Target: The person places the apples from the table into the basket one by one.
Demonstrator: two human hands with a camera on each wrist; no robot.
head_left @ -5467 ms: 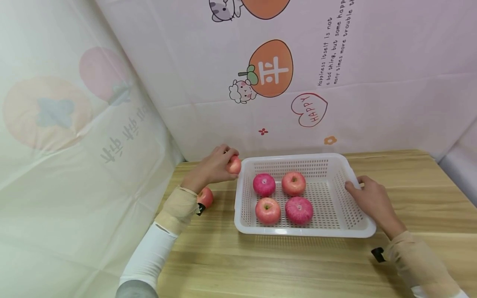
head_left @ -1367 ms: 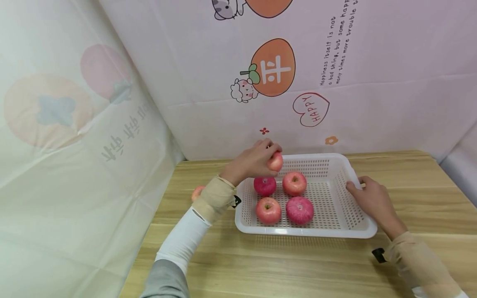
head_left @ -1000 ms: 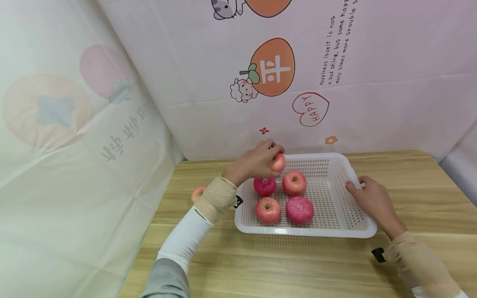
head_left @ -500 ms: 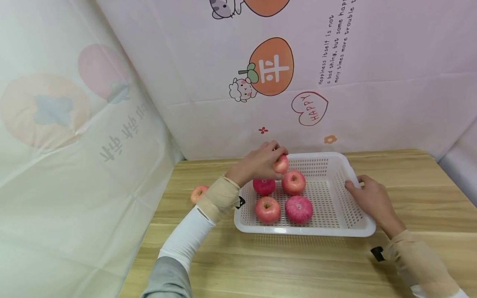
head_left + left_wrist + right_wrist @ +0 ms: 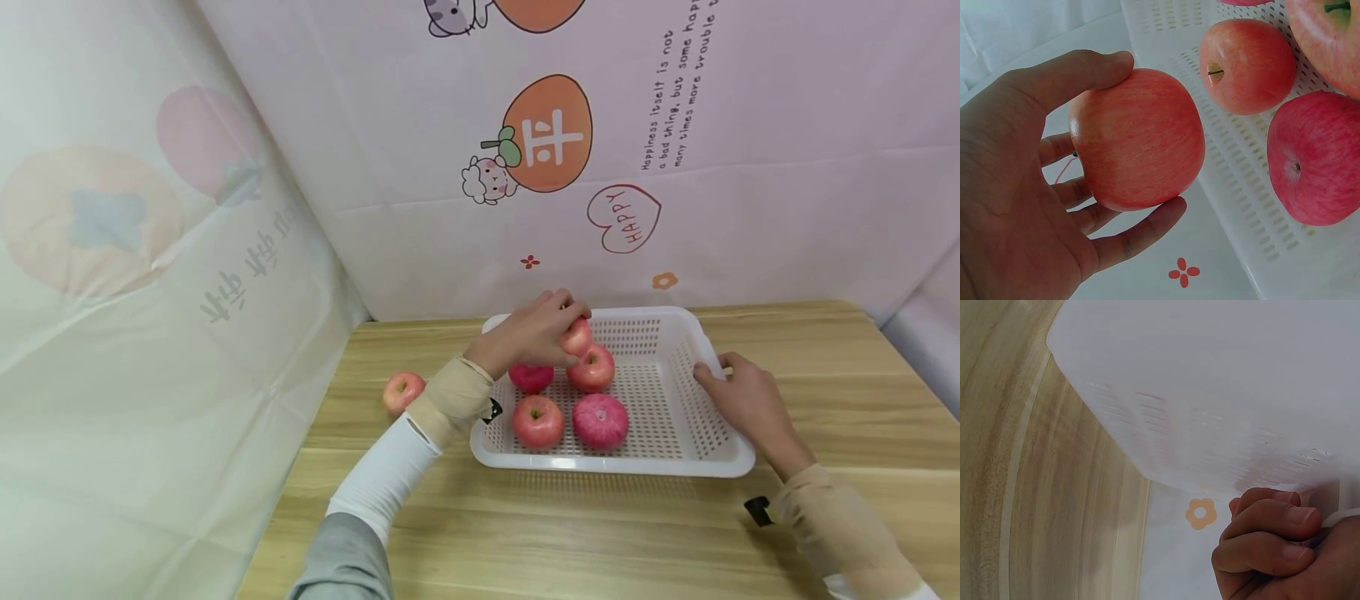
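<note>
My left hand (image 5: 534, 335) holds a red apple (image 5: 1141, 139) above the far left part of a white perforated basket (image 5: 611, 467). In the left wrist view the thumb and fingers curl round that apple. Several apples lie in the basket: two paler red ones, a front left apple (image 5: 537, 422) and a back apple (image 5: 594, 370), and two deep pink ones, a front apple (image 5: 600, 421) and a back left apple (image 5: 531, 378) partly hidden by the hand. My right hand (image 5: 750, 404) grips the basket's right rim, thumb inside, fingers curled underneath.
One more apple (image 5: 403, 392) sits on the wooden table (image 5: 600, 542) left of the basket, beside my left forearm. A white printed cloth (image 5: 420, 242) hangs behind the table, and another cloth (image 5: 150, 350) closes the left side.
The left hand has carried its apple rightward from the basket's left edge to over the basket, most recently slightly right and down. The right hand has kept its grip on the rim.
</note>
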